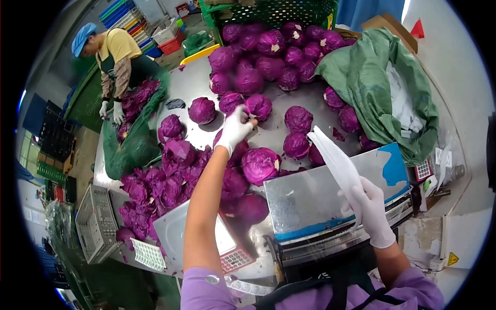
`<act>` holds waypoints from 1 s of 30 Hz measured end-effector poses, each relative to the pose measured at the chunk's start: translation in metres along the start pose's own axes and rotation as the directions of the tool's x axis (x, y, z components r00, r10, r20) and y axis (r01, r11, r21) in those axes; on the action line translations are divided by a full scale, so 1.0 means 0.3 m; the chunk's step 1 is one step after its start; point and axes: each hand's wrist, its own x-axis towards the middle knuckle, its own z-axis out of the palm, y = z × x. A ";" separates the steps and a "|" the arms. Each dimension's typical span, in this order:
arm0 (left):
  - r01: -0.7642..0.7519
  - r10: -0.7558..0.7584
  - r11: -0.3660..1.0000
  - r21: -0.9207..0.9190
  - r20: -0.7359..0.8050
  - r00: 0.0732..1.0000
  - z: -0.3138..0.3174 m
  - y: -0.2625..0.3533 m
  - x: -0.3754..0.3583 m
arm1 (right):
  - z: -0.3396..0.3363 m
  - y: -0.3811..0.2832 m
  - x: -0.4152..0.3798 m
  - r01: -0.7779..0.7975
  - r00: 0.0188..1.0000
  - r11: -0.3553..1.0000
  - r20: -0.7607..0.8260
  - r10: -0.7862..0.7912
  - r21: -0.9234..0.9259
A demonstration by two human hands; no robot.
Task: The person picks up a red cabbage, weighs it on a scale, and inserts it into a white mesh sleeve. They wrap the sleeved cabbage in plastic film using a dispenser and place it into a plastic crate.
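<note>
My left hand (236,130), in a white glove, reaches over the metal table. Its fingers and thumb are closed against the lower left side of a red cabbage (259,106). My right hand (373,212), also gloved, is closed around a long, flat white strip (333,157) that looks like folded film or sheet. That strip points up and left above a metal-topped machine (330,194). A red cabbage with a pale cut patch (261,166) lies below my left hand, and another red cabbage (297,145) sits near the strip's tip.
Many red cabbages (271,67) spill from a green crate (274,14). Loose purple leaves (173,160) pile at left, near a scale (225,243) and a grey basket (96,222). A green sack (361,77) holds white sheets. A co-worker (124,57) handles a green net bag (129,152).
</note>
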 end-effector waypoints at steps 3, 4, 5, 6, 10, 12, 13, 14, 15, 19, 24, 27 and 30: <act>-0.001 0.026 0.982 0.191 -0.127 0.992 0.070 -0.052 0.194 | -0.022 -0.018 0.015 -0.046 0.998 0.999 -0.037 0.045 -0.003; -0.010 0.027 0.978 0.209 -0.081 0.996 0.108 -0.066 0.249 | -0.034 -0.018 0.023 -0.080 0.995 0.997 -0.052 0.079 -0.014; -0.038 0.073 0.920 0.390 -0.075 0.995 0.154 -0.057 0.268 | -0.044 -0.012 0.031 -0.054 0.996 0.998 -0.072 0.052 -0.030; -0.042 0.067 0.853 0.520 -0.029 0.997 0.191 -0.039 0.288 | -0.054 -0.007 0.039 -0.047 0.996 0.998 -0.082 0.045 -0.030; -0.063 0.084 0.724 0.687 0.002 0.996 0.253 -0.076 0.356 | -0.096 0.014 0.057 0.024 0.986 0.998 -0.163 -0.032 -0.051; -0.007 0.048 0.845 0.535 -0.064 0.997 0.213 -0.084 0.348 | -0.108 0.023 0.055 0.029 0.978 1.000 -0.205 -0.029 -0.005; -0.039 0.105 0.929 0.368 -0.159 0.982 0.198 -0.113 0.342 | -0.112 0.024 0.056 0.034 0.977 0.999 -0.210 -0.034 -0.001; -0.077 0.112 0.984 0.164 -0.220 0.969 0.164 -0.111 0.326 | -0.111 0.026 0.054 0.035 0.976 0.999 -0.216 -0.035 -0.001; -0.018 -0.019 0.943 -0.331 -0.110 0.994 0.115 -0.048 0.267 | -0.108 0.029 0.047 0.031 0.975 1.000 -0.218 -0.031 -0.002; 0.172 -0.033 0.143 -0.975 0.169 0.985 -0.016 0.099 -0.025 | -0.074 0.011 0.026 0.012 0.991 0.999 -0.135 -0.007 0.038; 0.289 0.069 -0.169 -0.942 0.281 0.957 -0.096 0.200 -0.437 | 0.056 0.018 0.046 0.150 0.988 0.987 0.032 -0.152 0.049; 0.226 -0.146 -0.018 -0.974 0.226 0.963 -0.107 0.302 -0.648 | 0.182 0.001 0.070 0.095 0.945 0.981 0.296 -0.142 0.168; 0.269 -0.230 0.323 -0.907 0.201 0.952 -0.128 0.360 -0.814 | 0.301 -0.045 0.036 -0.099 0.840 0.972 0.541 -0.033 0.213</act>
